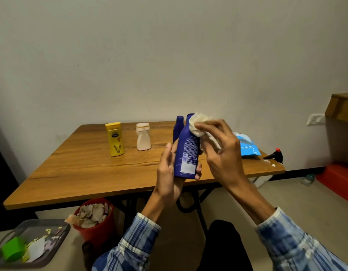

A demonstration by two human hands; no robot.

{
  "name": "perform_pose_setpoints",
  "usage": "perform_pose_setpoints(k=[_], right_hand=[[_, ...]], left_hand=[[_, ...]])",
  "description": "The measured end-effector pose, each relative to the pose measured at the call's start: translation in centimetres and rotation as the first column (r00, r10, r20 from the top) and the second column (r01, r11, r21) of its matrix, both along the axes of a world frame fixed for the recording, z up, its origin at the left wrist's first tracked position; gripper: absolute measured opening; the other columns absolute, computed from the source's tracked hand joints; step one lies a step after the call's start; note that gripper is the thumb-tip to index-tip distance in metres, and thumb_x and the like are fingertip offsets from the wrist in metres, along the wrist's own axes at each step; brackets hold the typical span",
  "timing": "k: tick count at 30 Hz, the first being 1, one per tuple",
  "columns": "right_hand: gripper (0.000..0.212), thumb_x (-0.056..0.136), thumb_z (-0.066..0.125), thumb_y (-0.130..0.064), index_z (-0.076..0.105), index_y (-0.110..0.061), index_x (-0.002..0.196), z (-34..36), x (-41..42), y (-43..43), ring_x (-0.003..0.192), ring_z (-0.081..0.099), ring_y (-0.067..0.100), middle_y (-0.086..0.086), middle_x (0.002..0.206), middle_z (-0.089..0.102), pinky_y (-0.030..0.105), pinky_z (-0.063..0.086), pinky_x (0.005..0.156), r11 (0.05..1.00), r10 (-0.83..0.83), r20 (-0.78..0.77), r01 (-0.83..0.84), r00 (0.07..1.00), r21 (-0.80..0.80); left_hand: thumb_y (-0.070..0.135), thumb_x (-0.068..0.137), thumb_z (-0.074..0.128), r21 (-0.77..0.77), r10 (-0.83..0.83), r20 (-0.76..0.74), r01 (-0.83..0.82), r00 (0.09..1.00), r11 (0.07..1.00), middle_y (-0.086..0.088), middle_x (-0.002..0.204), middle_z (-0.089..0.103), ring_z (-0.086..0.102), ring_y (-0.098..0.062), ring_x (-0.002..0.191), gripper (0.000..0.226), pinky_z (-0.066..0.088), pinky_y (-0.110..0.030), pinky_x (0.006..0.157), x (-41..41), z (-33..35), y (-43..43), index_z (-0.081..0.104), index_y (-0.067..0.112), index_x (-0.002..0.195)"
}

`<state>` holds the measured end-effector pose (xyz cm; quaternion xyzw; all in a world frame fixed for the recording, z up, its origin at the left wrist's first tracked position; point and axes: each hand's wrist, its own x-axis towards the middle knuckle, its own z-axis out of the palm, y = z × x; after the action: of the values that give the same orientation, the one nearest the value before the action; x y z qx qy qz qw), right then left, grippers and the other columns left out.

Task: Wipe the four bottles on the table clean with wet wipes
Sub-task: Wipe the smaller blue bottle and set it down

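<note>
The desk [87, 169] was smooth wood-grain with a soft sheen. On it, the yellow bottle [114, 139] looked glossy plastic; the wipe [198, 122] crumpled, cloth-like.

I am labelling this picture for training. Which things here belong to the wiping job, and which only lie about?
Belong to the job:
- blue bottle held in left hand
- wet wipe in right hand
- second blue bottle
- yellow bottle
- white bottle
- wipes pack

Lying about:
- red bin
- grey tray
- spray nozzle
</note>
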<state>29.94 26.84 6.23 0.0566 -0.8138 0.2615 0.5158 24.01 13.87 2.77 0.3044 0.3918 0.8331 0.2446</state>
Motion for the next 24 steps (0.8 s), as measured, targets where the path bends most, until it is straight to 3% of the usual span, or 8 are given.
perform_pose_setpoints(k=[1,6,10,13,16,20,22,24], right_hand=[[0.032,0.092,0.058,0.005,0.069,-0.009,0.119,0.4,-0.2,-0.3,0.115,0.053,0.015,0.008,0.119,0.056,0.018,0.051,0.089,0.999,-0.037,-0.008,0.037,0.999,0.016],[0.029,0.092,0.056,-0.014,0.072,-0.007,0.114,-2.2,0.1,-2.4,0.117,0.049,0.030,0.014,0.118,0.060,0.035,0.046,0.098,0.870,-0.064,0.041,0.035,0.997,0.492],[0.034,0.084,0.070,-0.003,0.071,-0.009,0.116,-0.5,-0.6,-1.5,0.122,0.046,0.033,0.017,0.128,0.053,0.035,0.048,0.096,0.936,-0.124,0.046,0.101,0.991,0.336],[0.032,0.087,0.065,-0.008,0.069,-0.007,0.119,-2.0,-0.4,-3.2,0.121,0.047,0.032,0.015,0.128,0.057,0.038,0.047,0.102,0.854,-0.114,0.089,0.052,0.989,0.517],[0.033,0.090,0.063,-0.010,0.067,-0.007,0.123,-4.2,0.8,-3.7,0.121,0.046,0.029,0.013,0.126,0.059,0.040,0.040,0.106,0.796,-0.059,0.135,-0.035,0.989,0.604],[0.033,0.089,0.060,-0.006,0.068,-0.006,0.121,-3.8,0.5,-2.8,0.119,0.050,0.029,0.013,0.126,0.057,0.042,0.052,0.101,0.880,-0.094,0.106,0.033,0.990,0.474],[0.033,0.089,0.060,-0.005,0.068,-0.005,0.120,-3.8,0.5,-3.5,0.118,0.051,0.030,0.014,0.126,0.059,0.039,0.052,0.100,0.907,-0.107,0.101,0.055,0.989,0.417],[0.028,0.094,0.059,-0.011,0.069,-0.005,0.120,-5.0,1.0,-4.0,0.118,0.051,0.030,0.015,0.124,0.061,0.036,0.044,0.107,0.857,-0.071,0.107,0.006,0.992,0.516]], left_hand=[[0.052,0.103,0.032,-0.001,0.002,0.010,-0.002,1.000,1.000,-0.018,0.098,0.067,0.063,-0.027,0.076,0.061,0.052,-0.035,0.062,0.2,0.0,0.1,0.053,0.005,0.136],[0.050,0.106,0.027,0.028,0.026,0.155,-0.031,0.988,0.999,-0.018,0.125,0.069,0.066,-0.029,0.113,0.054,0.053,-0.044,0.094,0.0,0.1,-0.6,0.062,0.017,0.132],[0.059,0.103,0.024,-0.042,0.061,0.166,-0.054,0.984,0.998,-0.013,0.132,0.067,0.066,-0.026,0.117,0.061,0.053,-0.044,0.095,0.3,0.2,-0.1,0.054,0.023,0.142],[0.065,0.100,0.032,0.043,0.063,0.238,-0.075,0.969,0.996,-0.021,0.126,0.067,0.066,-0.033,0.116,0.071,0.054,-0.048,0.098,-0.6,0.3,-0.2,0.059,0.010,0.137],[0.069,0.095,0.043,0.067,0.050,0.320,-0.075,0.946,0.995,-0.018,0.105,0.068,0.069,-0.028,0.094,0.080,0.061,-0.037,0.082,-1.6,0.0,-0.8,0.056,0.002,0.137],[0.044,0.098,0.055,0.083,-0.015,0.380,-0.018,0.925,0.996,-0.017,0.102,0.070,0.068,-0.024,0.092,0.049,0.056,-0.033,0.087,-0.9,0.0,-0.3,0.076,0.000,0.107],[0.041,0.098,0.055,0.107,-0.051,0.401,0.009,0.915,0.994,-0.016,0.102,0.071,0.067,-0.023,0.092,0.046,0.053,-0.032,0.089,-0.7,0.3,-0.2,0.077,0.001,0.106],[0.042,0.098,0.056,0.152,-0.102,0.416,0.041,0.904,0.988,-0.014,0.099,0.068,0.065,-0.022,0.087,0.049,0.055,-0.032,0.081,-1.1,0.5,-0.6,0.069,-0.002,0.116]])
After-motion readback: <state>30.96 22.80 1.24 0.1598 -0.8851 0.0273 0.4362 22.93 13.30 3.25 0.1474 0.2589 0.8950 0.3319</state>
